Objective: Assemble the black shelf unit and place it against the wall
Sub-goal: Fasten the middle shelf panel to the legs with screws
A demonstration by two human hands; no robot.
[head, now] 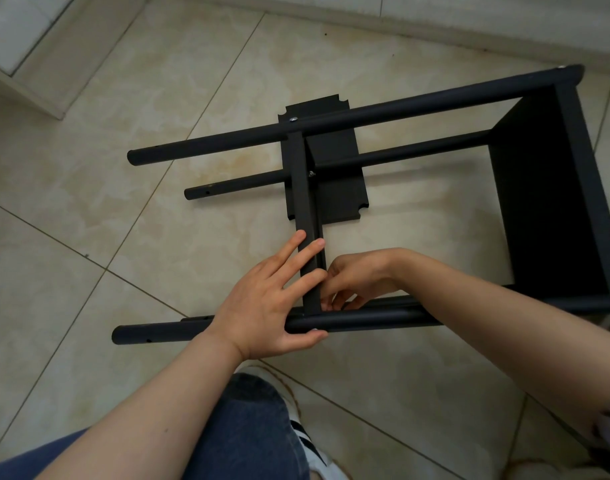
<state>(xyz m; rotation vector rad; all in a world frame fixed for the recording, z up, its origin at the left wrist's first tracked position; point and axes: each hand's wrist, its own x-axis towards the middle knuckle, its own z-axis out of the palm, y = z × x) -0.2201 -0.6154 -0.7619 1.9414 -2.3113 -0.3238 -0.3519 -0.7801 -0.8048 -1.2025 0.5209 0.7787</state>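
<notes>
Black matte metal makes up the shelf unit (545, 202), which lies on its side on the glossy beige floor tiles (123, 220), close to the pale skirting of the wall. Four round poles run lengthwise, a deep end shelf closes the right side, and a middle shelf (305, 188) stands edge-on between the poles.

The left hand (262, 306) is spread wide. Its straight fingers press across the edge of the middle shelf, and its thumb lies along the underside of the near pole (365, 320). The right hand (355, 278) sits just beside it, fingers curled in at the joint where shelf meets pole. Whether they pinch anything cannot be told.

A flat panel (334, 188) with notched corners lies on the tiles under the frame. A small silver screw (292, 119) shines on the far pole. Blue jeans (248, 427) and a white striped shoe (310, 452) show below.
</notes>
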